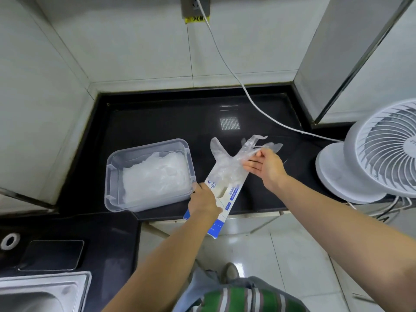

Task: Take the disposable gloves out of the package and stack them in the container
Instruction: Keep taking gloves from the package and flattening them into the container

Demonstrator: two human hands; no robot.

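1 package [233, 191] in left hand [203, 200], gloves [225, 161] in right hand [267, 170], 1 container [108, 176]

Left hand [203, 200] on the package [234, 192], right hand [264, 168] with a clear glove [226, 161], container [108, 176] alongside.

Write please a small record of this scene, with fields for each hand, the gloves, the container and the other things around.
left hand: grips the package near its lower part
right hand: holds a clear glove at its finger end; the glove is partly out of the package top
container: open, on the counter, left of the package
pile of gloves: lies inside the container
fan: at the right edge of the counter
cable: white, runs down the wall towards the fan
sink: lower left corner
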